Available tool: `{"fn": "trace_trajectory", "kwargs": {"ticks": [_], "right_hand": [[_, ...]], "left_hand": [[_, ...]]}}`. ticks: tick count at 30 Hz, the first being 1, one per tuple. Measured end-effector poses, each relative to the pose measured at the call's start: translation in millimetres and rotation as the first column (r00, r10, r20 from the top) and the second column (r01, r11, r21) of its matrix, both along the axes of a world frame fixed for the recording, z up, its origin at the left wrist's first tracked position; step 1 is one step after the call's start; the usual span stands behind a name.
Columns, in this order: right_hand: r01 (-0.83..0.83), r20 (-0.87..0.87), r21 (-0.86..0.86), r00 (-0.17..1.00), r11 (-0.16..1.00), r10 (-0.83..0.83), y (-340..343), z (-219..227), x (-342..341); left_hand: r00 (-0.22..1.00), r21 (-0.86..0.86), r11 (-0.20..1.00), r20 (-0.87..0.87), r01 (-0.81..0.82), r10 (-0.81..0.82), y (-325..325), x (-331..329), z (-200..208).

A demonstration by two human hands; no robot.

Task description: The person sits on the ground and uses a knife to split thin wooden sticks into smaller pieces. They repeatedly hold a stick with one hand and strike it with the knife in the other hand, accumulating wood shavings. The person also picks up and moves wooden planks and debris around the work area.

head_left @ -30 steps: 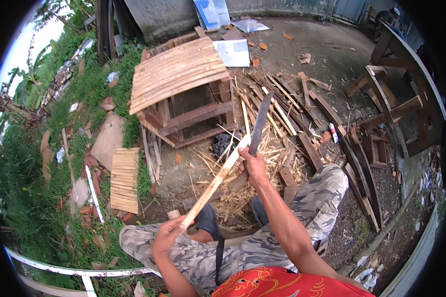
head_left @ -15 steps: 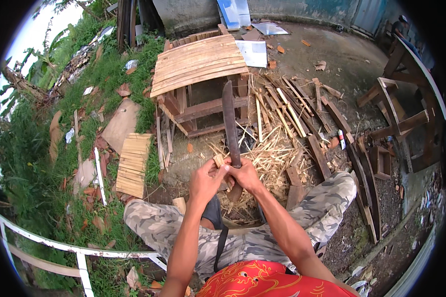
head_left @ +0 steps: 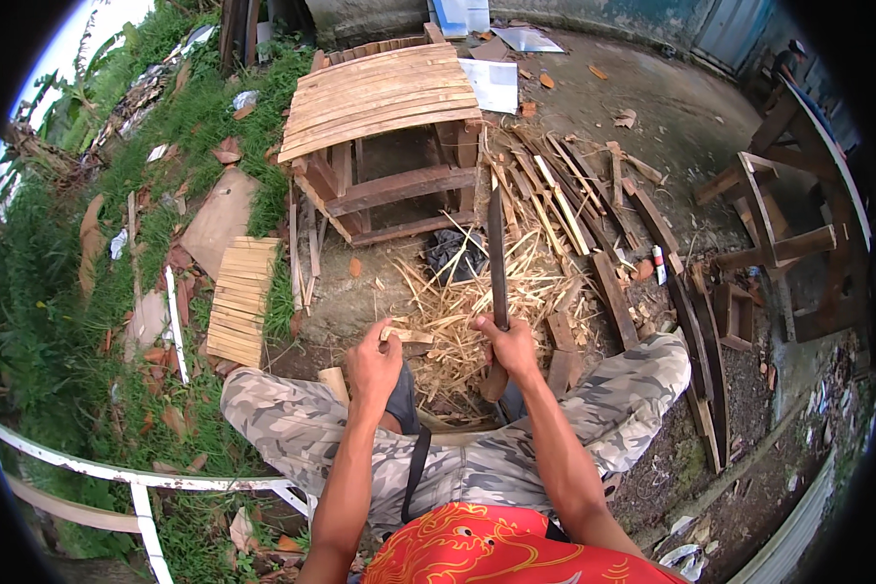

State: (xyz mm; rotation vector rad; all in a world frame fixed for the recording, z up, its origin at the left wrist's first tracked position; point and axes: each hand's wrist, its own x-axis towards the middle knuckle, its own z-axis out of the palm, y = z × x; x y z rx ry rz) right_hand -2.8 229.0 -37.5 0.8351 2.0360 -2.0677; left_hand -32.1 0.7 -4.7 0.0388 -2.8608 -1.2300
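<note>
My right hand [head_left: 512,347] is closed round the lower end of a machete [head_left: 497,258], whose long dark blade points up and away from me. In my left hand [head_left: 373,362] a short pale piece of split wood [head_left: 406,336] is pinched, its free end toward the machete but apart from it. Both hands are above my spread knees. Beneath and beyond them lies a heap of pale wood shavings [head_left: 457,311], with a dark crumpled bag [head_left: 455,255] at its far side.
Ahead stands a wooden frame [head_left: 399,190] topped with pale slats [head_left: 380,102]. A slatted panel [head_left: 243,302] lies on the grass at left. Dark planks [head_left: 615,302] spread to the right, near a wooden chair frame [head_left: 784,238]. A person [head_left: 786,63] is at far right.
My hands have moved apart. The machete has shifted right with my right hand, and the wood piece has gone left with my left hand, away from the blade.
</note>
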Motion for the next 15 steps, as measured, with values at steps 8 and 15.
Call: {"fn": "trace_trajectory", "kwargs": {"ticks": [8, 15], "right_hand": [[-0.271, 0.175, 0.242, 0.957, 0.932, 0.233, -45, -50, 22], [-0.492, 0.105, 0.45, 0.858, 0.745, 0.503, -107, -51, 33]], "left_hand": [[0.996, 0.12, 0.99, 0.064, -0.074, 0.067, -10, 6, -35], [0.847, 0.463, 0.827, 0.53, -0.319, 0.03, -22, 15, -28]]}}
